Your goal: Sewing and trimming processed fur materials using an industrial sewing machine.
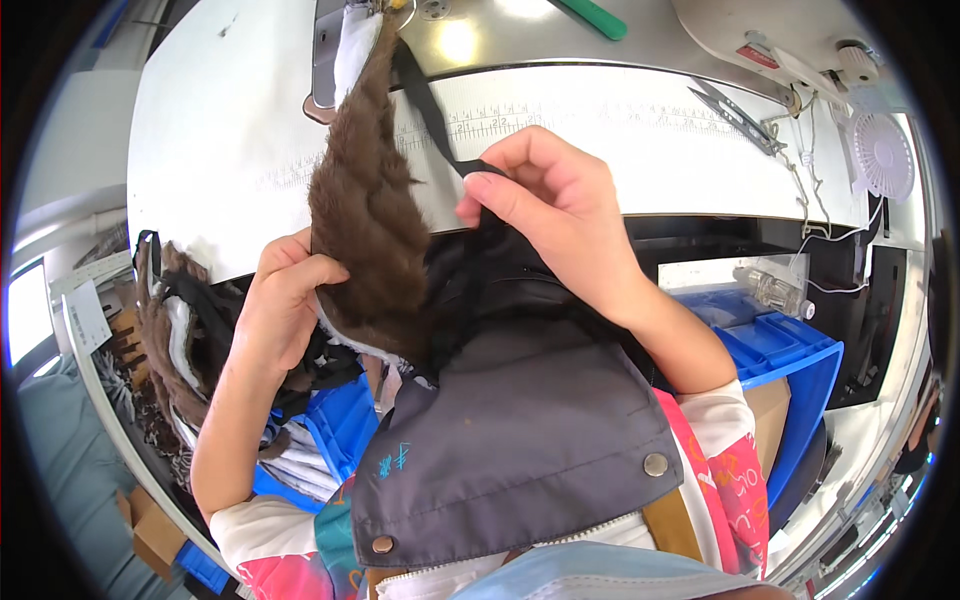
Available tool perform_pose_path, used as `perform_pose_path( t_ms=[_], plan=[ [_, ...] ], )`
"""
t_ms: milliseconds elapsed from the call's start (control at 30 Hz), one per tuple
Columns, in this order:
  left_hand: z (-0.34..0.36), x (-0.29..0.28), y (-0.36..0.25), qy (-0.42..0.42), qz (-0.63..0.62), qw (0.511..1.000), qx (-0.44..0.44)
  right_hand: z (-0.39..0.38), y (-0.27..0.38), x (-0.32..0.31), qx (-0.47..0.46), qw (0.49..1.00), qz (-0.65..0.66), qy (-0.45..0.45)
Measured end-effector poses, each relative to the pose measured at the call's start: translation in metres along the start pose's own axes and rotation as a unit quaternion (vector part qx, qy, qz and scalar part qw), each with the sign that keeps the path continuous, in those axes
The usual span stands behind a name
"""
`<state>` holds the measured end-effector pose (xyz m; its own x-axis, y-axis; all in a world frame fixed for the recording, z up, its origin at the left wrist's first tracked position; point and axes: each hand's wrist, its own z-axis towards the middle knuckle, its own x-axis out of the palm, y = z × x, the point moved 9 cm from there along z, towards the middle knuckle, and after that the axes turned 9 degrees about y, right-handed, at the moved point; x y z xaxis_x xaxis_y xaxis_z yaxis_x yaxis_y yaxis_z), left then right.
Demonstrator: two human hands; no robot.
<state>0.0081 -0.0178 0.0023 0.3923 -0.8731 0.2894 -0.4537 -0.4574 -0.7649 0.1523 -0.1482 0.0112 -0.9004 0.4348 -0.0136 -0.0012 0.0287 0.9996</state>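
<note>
A strip of brown fur (365, 220) with a white backing along its edge runs from the sewing machine's metal bed (480, 35) down toward my lap. My left hand (290, 300) grips the fur strip's left edge, fingers closed on it. A narrow black tape (425, 105) hangs from near the fur's top end. My right hand (545, 210) pinches this tape between thumb and fingers, just right of the fur. The tape's lower part merges with dark material over my lap, so I cannot make out where it ends.
The white worktable (220, 130) carries printed rulers and metal scissors (740, 115). A green-handled tool (590, 15) lies on the machine bed. A small fan (880, 155) is at the right. Blue bins (790, 340) sit below the table. More fur pieces (175, 340) are piled at the left.
</note>
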Motion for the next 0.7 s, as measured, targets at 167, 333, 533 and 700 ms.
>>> perform_pose_path(
  t_ms=[167,333,533,700],
  plan=[
    [-0.008,0.003,0.001,-0.069,0.011,0.997,-0.022,-0.019,0.039,0.061,-0.181,0.969,-0.149,0.080],
    [-0.003,0.011,-0.003,-0.066,0.219,0.962,-0.146,-0.015,0.053,0.107,-0.290,0.913,-0.255,0.132],
    [-0.033,0.024,-0.046,-0.136,-0.019,0.990,0.043,0.014,0.042,-0.009,-0.151,0.984,0.076,-0.048],
    [-0.042,0.024,-0.036,-0.146,-0.059,0.987,-0.025,0.096,-0.046,0.005,0.204,0.905,0.371,0.052]
  ],
)
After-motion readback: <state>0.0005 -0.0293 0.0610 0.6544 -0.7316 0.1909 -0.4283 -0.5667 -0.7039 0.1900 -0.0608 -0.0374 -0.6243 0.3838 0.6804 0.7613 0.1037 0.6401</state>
